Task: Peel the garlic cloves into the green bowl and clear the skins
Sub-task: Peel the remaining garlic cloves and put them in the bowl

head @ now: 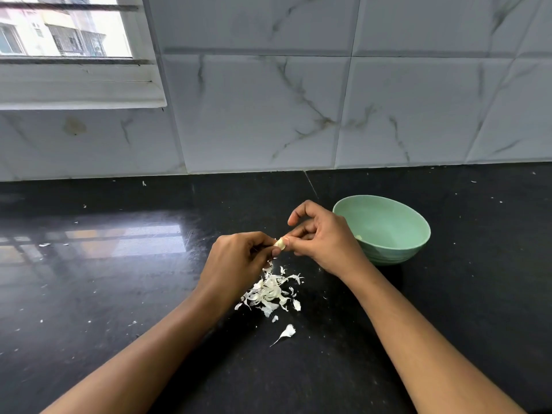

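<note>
Seen from the head camera, the person is holding one garlic clove (280,244) in the air just left of the green bowl (397,252). The left hand (239,258) is pinching the clove with curled fingers, and the right hand (322,237) is gripping its other end with thumb and fingertips, apparently working the skin loose. The right hand is overlapping the bowl's left rim in this view.

Judging by what is lying about, the job is well under way but not finished. A pile of skins (268,291) is sitting on the counter (119,294) to the left of the bowl and nearer the person, with a lone skin piece (286,331) nearer still. A pale bit (358,236), probably a peeled clove, is showing inside the bowl beside the right hand. No unpeeled cloves are showing outside the hands, though some may be hiding behind them. The held clove is waiting to go into the bowl, and the skins are waiting to be cleared.

Small white flecks are dotting the counter on both sides of the bowl. A tiled wall (268,100) is rising behind the bowl, and a window (68,34) is sitting far to its left. Nothing is blocking the way to the bowl.
</note>
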Demonstrator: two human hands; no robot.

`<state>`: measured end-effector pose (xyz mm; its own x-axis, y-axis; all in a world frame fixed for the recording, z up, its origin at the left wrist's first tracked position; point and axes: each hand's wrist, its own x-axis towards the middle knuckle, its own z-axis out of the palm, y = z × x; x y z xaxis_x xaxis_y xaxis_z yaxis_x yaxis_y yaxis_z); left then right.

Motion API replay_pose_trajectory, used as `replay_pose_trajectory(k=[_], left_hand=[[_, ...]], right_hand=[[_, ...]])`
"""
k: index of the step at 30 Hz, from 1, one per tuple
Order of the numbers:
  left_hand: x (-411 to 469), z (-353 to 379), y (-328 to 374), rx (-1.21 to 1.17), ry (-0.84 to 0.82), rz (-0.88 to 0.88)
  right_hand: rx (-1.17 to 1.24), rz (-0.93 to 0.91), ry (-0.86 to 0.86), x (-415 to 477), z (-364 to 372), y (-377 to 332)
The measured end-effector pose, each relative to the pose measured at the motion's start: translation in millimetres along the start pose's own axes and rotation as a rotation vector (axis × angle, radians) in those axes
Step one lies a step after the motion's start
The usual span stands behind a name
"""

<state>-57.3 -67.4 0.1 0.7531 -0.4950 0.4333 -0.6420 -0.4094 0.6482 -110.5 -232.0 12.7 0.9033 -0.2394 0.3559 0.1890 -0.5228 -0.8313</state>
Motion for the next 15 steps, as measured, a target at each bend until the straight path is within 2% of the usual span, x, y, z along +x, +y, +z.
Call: replay_pose_trajectory(k=[5, 15], left_hand=[[-1, 2, 0, 0.041, 0.011, 0.032], [-1, 0, 1, 0.043, 0.045, 0.036]], right_hand=[[-0.089, -0.028, 0.045, -2, 6, -3], [-0.238, -0.198, 0.188, -10, 25, -7]])
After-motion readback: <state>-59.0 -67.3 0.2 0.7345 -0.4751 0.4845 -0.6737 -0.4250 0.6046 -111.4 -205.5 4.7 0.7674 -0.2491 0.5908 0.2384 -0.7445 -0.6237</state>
